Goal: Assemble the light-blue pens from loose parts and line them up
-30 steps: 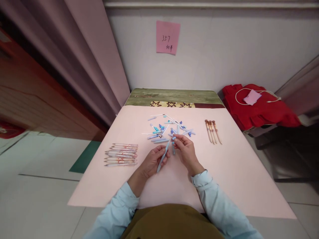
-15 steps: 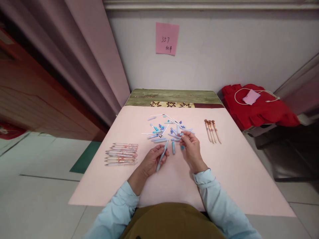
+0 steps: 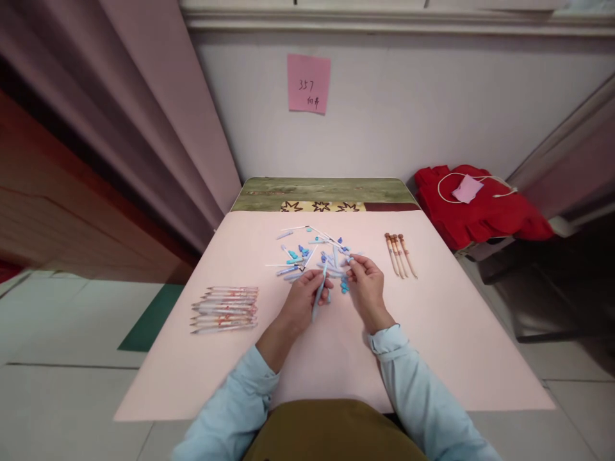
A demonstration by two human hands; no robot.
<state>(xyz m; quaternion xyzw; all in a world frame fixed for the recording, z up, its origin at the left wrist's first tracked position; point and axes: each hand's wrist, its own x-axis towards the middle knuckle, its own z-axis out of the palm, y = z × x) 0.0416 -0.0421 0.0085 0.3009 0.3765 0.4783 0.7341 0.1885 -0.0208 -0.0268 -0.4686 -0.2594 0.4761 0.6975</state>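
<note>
My left hand [image 3: 303, 298] is closed around a light-blue pen barrel [image 3: 317, 302], which slants with its upper end toward the pile. Close by on the right, my right hand [image 3: 368, 285] pinches a small pale-blue pen part [image 3: 349, 260] between thumb and fingertips; its exact shape is mostly hidden. Beyond both hands lies a loose pile of blue pen parts: thin white refills [image 3: 281, 265], small blue and turquoise pieces [image 3: 293, 255], and pale barrels. A few turquoise pieces [image 3: 344, 286] rest between the hands.
A row of several patterned pens [image 3: 225, 309] lies at the left of the pink-covered table [image 3: 432, 358]. Several brown-topped pens [image 3: 398, 256] lie at the right. A red cloth [image 3: 500, 221] with a white cable is off the right side. A pink note [image 3: 309, 84] hangs on the wall.
My left hand has moved with the barrel up and right, closer to my right hand. The right hand keeps its pinch. The camera view has shifted slightly.
</note>
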